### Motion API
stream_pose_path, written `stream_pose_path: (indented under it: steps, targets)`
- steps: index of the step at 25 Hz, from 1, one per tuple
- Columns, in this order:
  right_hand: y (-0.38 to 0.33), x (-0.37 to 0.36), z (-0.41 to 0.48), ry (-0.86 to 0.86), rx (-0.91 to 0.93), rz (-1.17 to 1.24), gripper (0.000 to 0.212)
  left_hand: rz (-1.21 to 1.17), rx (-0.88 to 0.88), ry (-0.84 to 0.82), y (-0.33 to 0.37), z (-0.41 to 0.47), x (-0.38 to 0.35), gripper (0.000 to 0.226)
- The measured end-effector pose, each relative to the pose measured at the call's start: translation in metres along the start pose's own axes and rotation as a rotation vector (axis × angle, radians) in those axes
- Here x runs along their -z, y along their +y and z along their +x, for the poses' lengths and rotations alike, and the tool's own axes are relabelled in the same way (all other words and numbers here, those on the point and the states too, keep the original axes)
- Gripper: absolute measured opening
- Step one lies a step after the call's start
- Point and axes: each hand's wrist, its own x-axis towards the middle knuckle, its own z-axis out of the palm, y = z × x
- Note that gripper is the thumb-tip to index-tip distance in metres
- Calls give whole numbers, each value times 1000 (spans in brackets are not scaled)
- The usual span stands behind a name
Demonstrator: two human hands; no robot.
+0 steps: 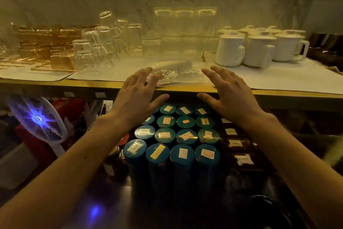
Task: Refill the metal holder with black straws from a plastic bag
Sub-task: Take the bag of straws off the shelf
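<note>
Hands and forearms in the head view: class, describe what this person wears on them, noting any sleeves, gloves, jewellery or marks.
Both are bare. The left hand and right hand have no gloves, and no rings show on the fingers. No watch or bracelet sits on either wrist. No sleeve appears anywhere along the forearms up to the picture's edge. One small dark spot marks the left forearm.

The single head view looks forward and slightly down from the person's own eye line, facing a shelf (185, 90) whose front edge crosses the middle of the frame, with a wall close behind it. It sits near enough that both forearms enter from the bottom corners and the left hand (138, 97) and right hand (229, 92) fill the centre. The wide lens bends the shelf edge and also takes in the lidded canisters (176, 136) below it.
</note>
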Motion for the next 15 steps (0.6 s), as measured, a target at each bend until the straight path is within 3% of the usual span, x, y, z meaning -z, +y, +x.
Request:
stream_pose_path:
  steps: [10,15]
  targets:
    - [10,-10,18,-62,27,94,41,-1,-64,-55,-21,32,-10,65]
    - [8,-3,14,117,44,227,28,-9,-93,-16,-26,28,-3,62]
